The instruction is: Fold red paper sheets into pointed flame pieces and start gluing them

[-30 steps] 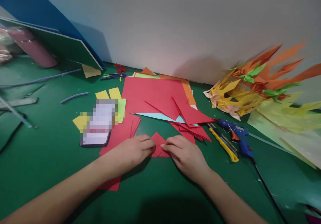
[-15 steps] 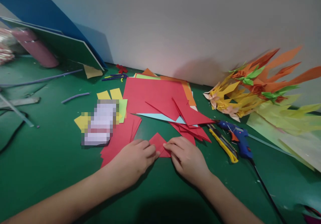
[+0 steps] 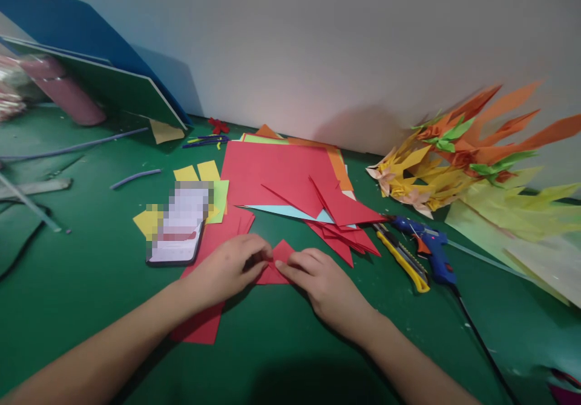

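A small folded red paper piece (image 3: 280,255) lies on the green table (image 3: 82,284), near the front middle. My left hand (image 3: 227,269) presses on its left side with curled fingers pinched at the fold. My right hand (image 3: 318,281) holds its right side, fingertips meeting the left hand's at the paper's centre. Under my left wrist lies a stack of red paper strips (image 3: 213,308). Just behind the hands spread large red sheets (image 3: 281,172) with cut red triangles (image 3: 345,217).
A phone (image 3: 179,226) lies on yellow paper squares to the left. A yellow utility knife (image 3: 403,260) and a blue glue gun (image 3: 429,247) with its cord lie right. Folded orange and yellow paper flowers (image 3: 454,163) pile at the right wall. Boards (image 3: 104,84) lean at back left.
Both hands slid slightly left with the red piece. The fingertips have drawn together over its middle, covering more of it.
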Tool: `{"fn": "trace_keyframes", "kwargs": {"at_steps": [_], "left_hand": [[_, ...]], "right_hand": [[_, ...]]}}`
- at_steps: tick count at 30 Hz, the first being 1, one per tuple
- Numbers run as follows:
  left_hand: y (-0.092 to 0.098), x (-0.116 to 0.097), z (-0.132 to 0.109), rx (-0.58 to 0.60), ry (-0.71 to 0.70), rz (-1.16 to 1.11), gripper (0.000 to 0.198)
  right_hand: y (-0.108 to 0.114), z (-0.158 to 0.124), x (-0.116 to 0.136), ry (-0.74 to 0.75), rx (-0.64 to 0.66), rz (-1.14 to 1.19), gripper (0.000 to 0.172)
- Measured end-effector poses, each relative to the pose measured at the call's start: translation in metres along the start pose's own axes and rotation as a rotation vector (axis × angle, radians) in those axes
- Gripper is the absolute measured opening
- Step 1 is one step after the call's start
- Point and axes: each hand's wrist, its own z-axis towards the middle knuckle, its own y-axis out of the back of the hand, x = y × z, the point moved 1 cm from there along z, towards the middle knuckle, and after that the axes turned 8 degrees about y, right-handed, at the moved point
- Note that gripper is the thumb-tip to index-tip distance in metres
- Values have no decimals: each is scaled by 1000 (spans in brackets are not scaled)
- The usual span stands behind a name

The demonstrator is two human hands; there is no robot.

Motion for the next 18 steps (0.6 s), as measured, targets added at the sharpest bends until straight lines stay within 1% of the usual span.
{"fn": "trace_keyframes", "kwargs": {"at_steps": [2, 6, 13, 18], "left_hand": [[-1, 0, 1, -7, 13, 7, 15], [-3, -3, 0, -23, -26, 50, 17], [-7, -8, -1, -4, 8, 236, 13], [-4, -4, -1, 19, -54, 200, 18]], "right_hand": [[0, 0, 0, 2, -9, 9, 36], [0, -1, -1, -4, -7, 3, 37], [0, -1, -1, -3, 6, -15, 37], [0, -1, -2, 5, -2, -12, 39]]}}
